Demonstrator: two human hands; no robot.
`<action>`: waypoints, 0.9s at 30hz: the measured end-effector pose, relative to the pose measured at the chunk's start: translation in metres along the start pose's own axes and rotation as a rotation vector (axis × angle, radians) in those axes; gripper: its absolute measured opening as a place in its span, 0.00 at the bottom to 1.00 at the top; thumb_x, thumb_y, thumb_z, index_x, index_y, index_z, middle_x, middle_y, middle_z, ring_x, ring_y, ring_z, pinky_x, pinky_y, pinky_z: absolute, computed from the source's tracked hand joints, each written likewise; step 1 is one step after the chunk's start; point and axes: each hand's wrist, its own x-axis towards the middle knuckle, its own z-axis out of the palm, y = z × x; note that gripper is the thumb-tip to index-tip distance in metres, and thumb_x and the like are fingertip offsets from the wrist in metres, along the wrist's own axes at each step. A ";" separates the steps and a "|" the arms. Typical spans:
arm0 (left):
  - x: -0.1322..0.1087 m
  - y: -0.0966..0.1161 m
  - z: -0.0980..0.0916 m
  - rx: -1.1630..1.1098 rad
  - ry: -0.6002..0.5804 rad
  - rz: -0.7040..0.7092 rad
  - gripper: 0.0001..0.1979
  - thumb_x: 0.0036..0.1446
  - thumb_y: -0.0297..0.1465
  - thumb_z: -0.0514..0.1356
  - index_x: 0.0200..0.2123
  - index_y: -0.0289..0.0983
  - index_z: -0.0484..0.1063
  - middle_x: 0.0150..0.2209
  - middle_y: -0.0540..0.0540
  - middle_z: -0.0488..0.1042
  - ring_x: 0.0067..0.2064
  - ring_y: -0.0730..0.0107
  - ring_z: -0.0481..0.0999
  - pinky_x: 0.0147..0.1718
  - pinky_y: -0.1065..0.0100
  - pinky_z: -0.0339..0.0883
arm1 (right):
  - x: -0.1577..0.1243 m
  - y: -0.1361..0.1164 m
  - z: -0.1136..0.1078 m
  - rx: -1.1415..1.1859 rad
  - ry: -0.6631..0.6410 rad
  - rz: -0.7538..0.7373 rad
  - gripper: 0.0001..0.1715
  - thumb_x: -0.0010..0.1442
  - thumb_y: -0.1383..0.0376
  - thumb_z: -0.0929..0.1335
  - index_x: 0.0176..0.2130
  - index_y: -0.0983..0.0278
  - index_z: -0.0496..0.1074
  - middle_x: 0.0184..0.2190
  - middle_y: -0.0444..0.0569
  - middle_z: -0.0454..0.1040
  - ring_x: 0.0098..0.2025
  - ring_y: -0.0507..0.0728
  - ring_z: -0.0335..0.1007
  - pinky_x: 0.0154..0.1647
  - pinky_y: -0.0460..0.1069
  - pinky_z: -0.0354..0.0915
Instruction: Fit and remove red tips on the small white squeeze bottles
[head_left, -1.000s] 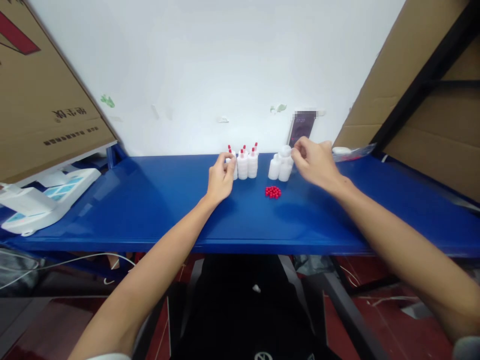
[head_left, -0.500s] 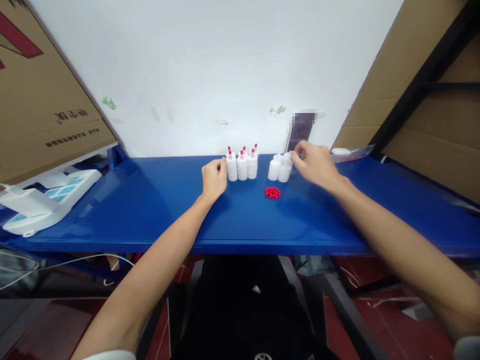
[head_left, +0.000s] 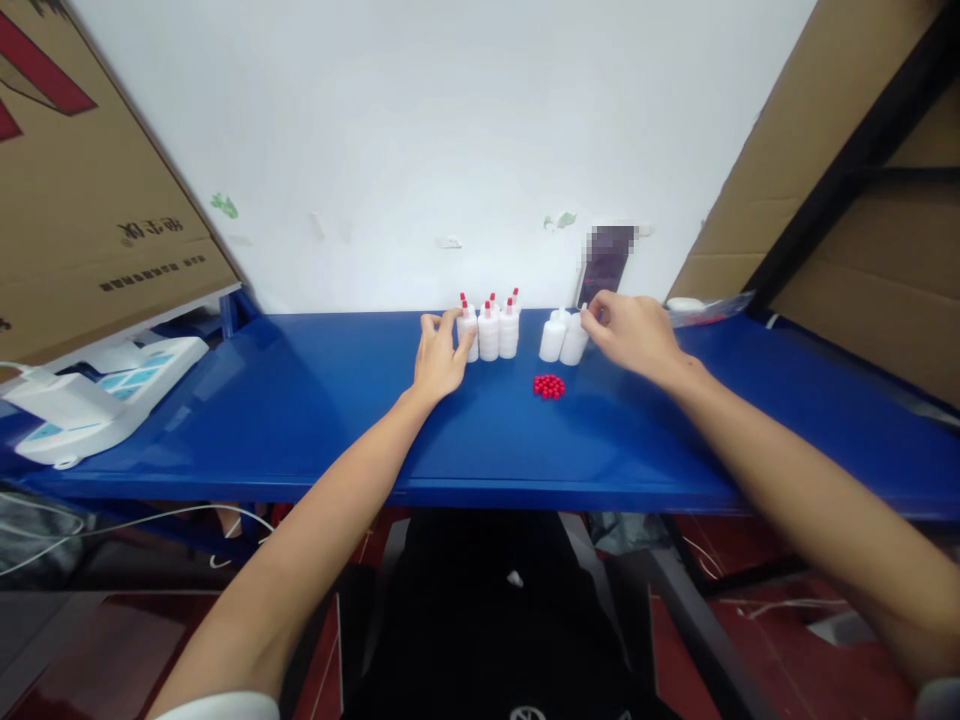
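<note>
Several white squeeze bottles point(head_left: 488, 335) with red-tipped nozzles stand upright, grouped close together near the back of the blue table. My left hand point(head_left: 441, 352) is at their left end, its thumb and forefinger apart around the leftmost bottle and touching it. To the right is a smaller group of white bottles point(head_left: 552, 342) with white tops and no red tips. My right hand point(head_left: 626, 330) pinches the top of the rightmost bottle point(head_left: 574, 345); its fingers partly hide that top. A small heap of red caps point(head_left: 549, 387) lies in front of this group.
A dark phone-like slab point(head_left: 606, 265) leans against the wall behind the bottles. On the right lies a clear plastic bag point(head_left: 709, 308). A white power strip point(head_left: 112, 410) with a plugged-in adapter sits far left, near a large cardboard box point(head_left: 112, 190).
My left hand has opened from a closed shape, its thumb now in front of the leftmost red-tipped bottle. My right hand keeps nearly the same pinch. The view has shifted slightly.
</note>
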 end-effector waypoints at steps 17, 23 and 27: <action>-0.001 0.009 -0.003 -0.005 0.106 0.023 0.12 0.61 0.36 0.58 0.47 0.39 0.69 0.47 0.41 0.67 0.45 0.59 0.73 0.49 0.55 0.71 | 0.001 0.002 0.001 0.088 0.003 0.009 0.15 0.65 0.55 0.64 0.34 0.61 0.74 0.27 0.52 0.77 0.32 0.61 0.71 0.31 0.52 0.53; -0.008 0.022 -0.007 -0.146 -0.060 0.266 0.12 0.64 0.36 0.54 0.48 0.38 0.67 0.43 0.43 0.75 0.43 0.61 0.74 0.47 0.59 0.69 | -0.004 -0.006 -0.003 0.178 0.150 0.022 0.15 0.56 0.52 0.70 0.31 0.61 0.73 0.27 0.51 0.77 0.31 0.60 0.72 0.31 0.52 0.56; -0.015 0.032 -0.009 -0.174 -0.283 0.290 0.15 0.67 0.40 0.54 0.51 0.38 0.67 0.38 0.47 0.77 0.35 0.66 0.74 0.39 0.65 0.67 | -0.013 -0.016 -0.004 0.274 0.170 -0.040 0.16 0.57 0.52 0.68 0.31 0.62 0.73 0.24 0.49 0.74 0.28 0.59 0.70 0.31 0.52 0.57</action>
